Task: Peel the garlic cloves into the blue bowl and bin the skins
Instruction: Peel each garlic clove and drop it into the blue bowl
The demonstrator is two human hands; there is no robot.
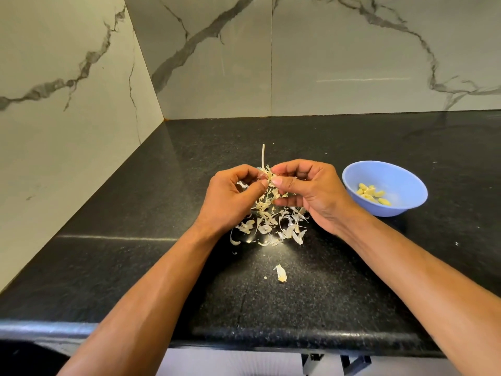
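Observation:
Both hands meet above the black counter (311,280) over a heap of papery garlic skins (271,226). My left hand (233,196) and my right hand (311,191) each pinch a ragged clump of garlic skin (269,178) between thumb and fingers; a thin pale stem (263,156) sticks up behind it. Whether a clove sits inside the clump cannot be told. The blue bowl (398,175) stands to the right of my right hand and holds several peeled yellow cloves (372,195). A single skin piece (280,272) lies alone nearer to me.
Marble-patterned walls (352,63) close off the counter at the back and on the left, forming a corner at the back left. The counter's front edge (244,337) runs below my forearms. No bin is in view.

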